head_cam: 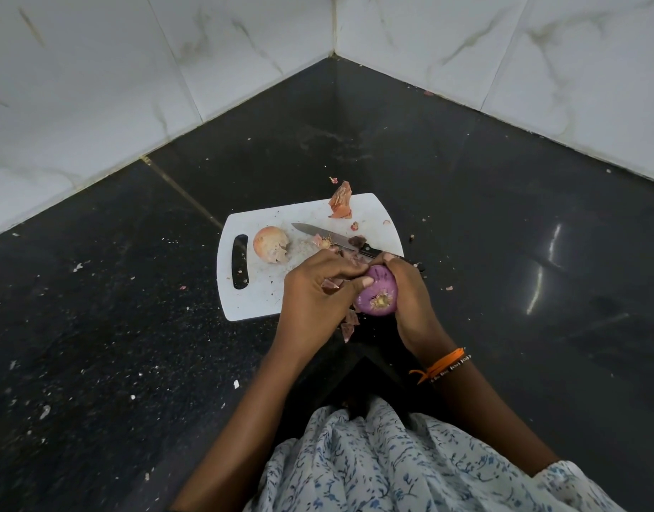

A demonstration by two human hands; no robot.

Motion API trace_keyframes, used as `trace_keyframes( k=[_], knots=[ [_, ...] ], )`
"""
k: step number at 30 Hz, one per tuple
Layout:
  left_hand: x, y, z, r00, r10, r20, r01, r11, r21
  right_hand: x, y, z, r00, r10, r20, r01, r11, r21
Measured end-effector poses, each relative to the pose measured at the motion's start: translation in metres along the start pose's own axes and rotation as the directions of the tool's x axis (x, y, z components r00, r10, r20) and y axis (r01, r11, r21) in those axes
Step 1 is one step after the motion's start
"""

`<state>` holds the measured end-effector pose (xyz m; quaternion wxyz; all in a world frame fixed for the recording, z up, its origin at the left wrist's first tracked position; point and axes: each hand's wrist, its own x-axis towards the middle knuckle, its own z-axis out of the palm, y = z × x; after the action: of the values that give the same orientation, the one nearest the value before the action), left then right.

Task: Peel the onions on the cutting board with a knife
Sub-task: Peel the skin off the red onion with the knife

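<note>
A purple onion (378,295), mostly bare of skin, is held above the near right corner of the white cutting board (259,301). My right hand (410,301) grips it from the right. My left hand (318,290) holds it from the left, thumb pressed on its top, with bits of dry skin (331,284) under the fingers. A second onion (270,244), still in its pale brown skin, lies on the board's left part. The knife (331,236) lies flat on the board with its black handle toward my hands; neither hand touches it.
A pile of peeled skin (341,205) sits at the board's far edge, and more scraps (349,325) lie at its near edge. The board rests on a dark stone counter (503,234) in a corner between white tiled walls (96,86). Crumbs dot the counter.
</note>
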<state>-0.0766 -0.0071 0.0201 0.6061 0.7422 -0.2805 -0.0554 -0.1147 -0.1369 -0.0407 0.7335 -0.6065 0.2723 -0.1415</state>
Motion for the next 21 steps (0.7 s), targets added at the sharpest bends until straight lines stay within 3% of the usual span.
trace_keyframes(
  k=[4,8,12,21],
  knots=[
    [-0.001,-0.006,0.003,0.999,0.008,-0.034,-0.009,1.0,-0.017,-0.007,-0.007,0.0,0.995,0.057,0.083,-0.061,0.997,0.043],
    [-0.002,-0.01,0.008,0.996,0.009,-0.094,-0.012,1.0,-0.025,-0.007,-0.01,0.006,1.0,0.022,0.009,-0.022,0.999,0.025],
    [0.0,-0.01,0.011,0.997,0.029,-0.072,-0.026,0.999,0.042,-0.01,-0.011,0.004,0.994,0.034,0.104,-0.043,0.996,0.077],
    [0.006,-0.012,0.005,0.977,-0.125,-0.173,0.121,0.992,-0.03,-0.011,-0.015,0.0,0.991,0.035,0.131,-0.045,0.996,0.075]
  ],
)
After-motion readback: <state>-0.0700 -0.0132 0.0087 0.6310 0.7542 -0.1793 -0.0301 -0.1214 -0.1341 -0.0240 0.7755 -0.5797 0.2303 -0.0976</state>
